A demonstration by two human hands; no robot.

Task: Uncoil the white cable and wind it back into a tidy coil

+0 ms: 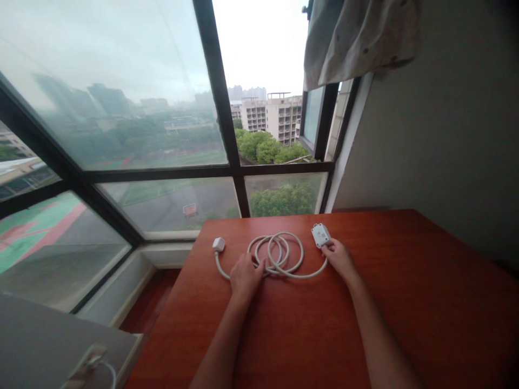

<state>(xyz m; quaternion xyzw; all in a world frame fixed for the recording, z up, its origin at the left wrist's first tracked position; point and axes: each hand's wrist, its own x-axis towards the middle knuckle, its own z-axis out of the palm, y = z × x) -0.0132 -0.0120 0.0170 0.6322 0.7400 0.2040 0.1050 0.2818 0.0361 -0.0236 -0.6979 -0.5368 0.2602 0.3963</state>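
Note:
A white extension cord (302, 259) lies in loose overlapping loops on the reddish-brown wooden table (300, 335). Its plug (218, 245) rests at the left end. My left hand (245, 275) is over the left side of the loops, thumb and fingers curled about the cable; the fingertips are partly hidden. At the right end, my right hand (338, 256) pinches the near corner of the white socket block (320, 235), where the cable enters it. The block is slightly tilted, with a small wire loop at its far left corner.
Beyond the table stand large dark-framed windows (235, 156), with one pane open at the right. A spotted curtain (360, 43) hangs above. On the lower left, a white panel (48, 335) carries a wall outlet (91, 362) with a white cable plugged in. A grey wall (438, 135) rises at the right.

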